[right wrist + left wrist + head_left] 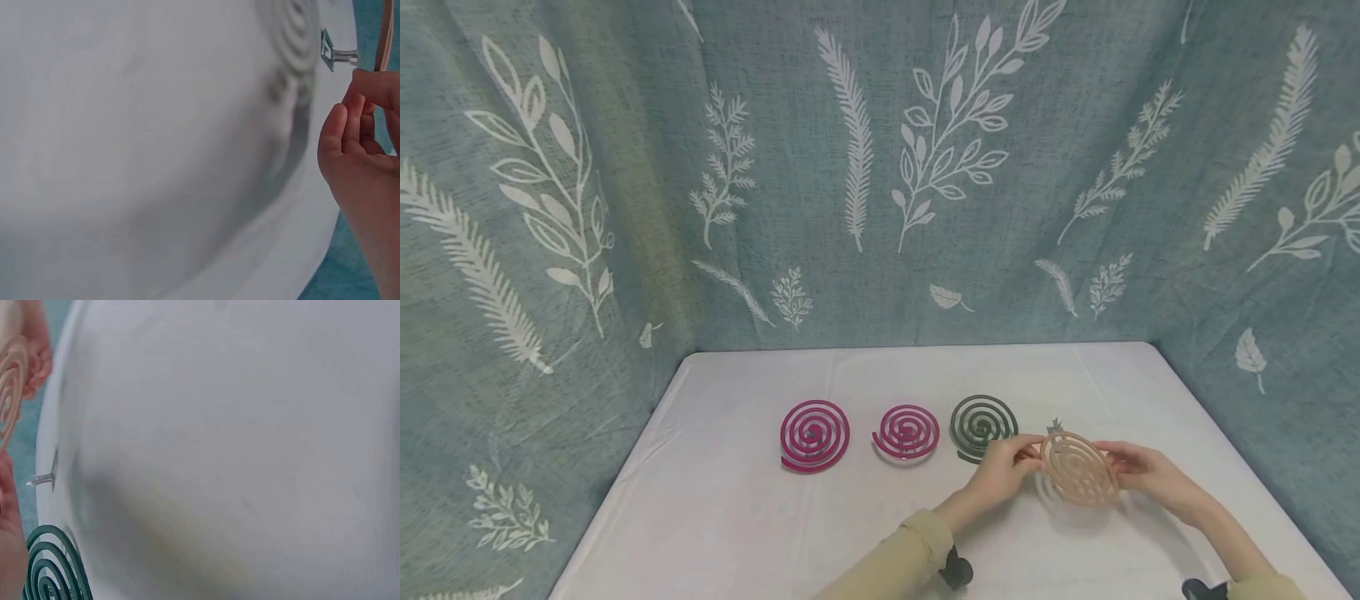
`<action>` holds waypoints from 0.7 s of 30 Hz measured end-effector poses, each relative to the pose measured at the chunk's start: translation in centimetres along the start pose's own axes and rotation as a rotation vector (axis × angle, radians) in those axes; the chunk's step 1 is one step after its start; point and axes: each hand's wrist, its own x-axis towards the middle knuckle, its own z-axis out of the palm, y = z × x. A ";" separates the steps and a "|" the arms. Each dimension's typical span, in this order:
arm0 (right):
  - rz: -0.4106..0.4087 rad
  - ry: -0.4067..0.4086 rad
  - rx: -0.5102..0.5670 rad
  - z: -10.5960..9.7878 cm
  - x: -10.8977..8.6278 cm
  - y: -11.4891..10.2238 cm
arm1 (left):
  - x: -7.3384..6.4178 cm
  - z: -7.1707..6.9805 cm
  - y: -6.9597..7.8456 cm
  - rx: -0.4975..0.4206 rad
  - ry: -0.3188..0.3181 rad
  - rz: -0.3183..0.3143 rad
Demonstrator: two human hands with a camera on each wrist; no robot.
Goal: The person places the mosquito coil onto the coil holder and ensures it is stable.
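Observation:
Between both hands a tan spiral mosquito coil (1079, 473) is held tilted above the white table. My left hand (998, 471) pinches its left edge, and my right hand (1159, 482) pinches the right edge. In the right wrist view the thumb and fingers of the right hand (362, 137) meet at the coil's rim (385, 37). Just behind the coil stands a small metal coil stand (1056, 427), also visible in the left wrist view as a thin upright metal piece (45, 479). A dark green coil (983, 423) lies next to the left hand, partly covered by it.
Left of the green coil are two magenta coils, a smaller one (907, 432) and a larger one (815, 436), in a row across the white table (737, 533). Teal curtains (865, 167) with white leaf prints enclose the table at the back and sides.

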 end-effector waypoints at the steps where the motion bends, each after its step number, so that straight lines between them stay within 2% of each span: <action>1: 0.011 0.005 0.014 0.0 0.0 -0.1 | 0.1 0.0 0.0 -0.068 0.003 -0.031; 4: 0.032 -0.001 0.057 -0.1 0.1 -0.3 | 0.5 -0.2 0.2 -0.249 0.009 -0.104; 7: 0.022 -0.025 0.105 -0.2 0.0 -0.5 | 0.7 -0.5 0.5 -0.396 0.006 -0.148; 13: -0.024 -0.045 0.189 -0.5 0.2 -0.8 | 1.0 -1.2 1.0 -0.624 -0.008 -0.253; 16: -0.094 -0.078 0.321 -0.8 0.3 -1.0 | 1.1 -1.5 1.1 -0.759 -0.024 -0.304; 19: -0.170 -0.168 0.510 -1.0 0.5 -1.3 | 1.1 -1.7 1.1 -0.876 -0.031 -0.349; 21: -0.190 -0.219 0.592 -1.1 0.7 -1.6 | 1.2 -1.9 1.1 -0.927 -0.029 -0.363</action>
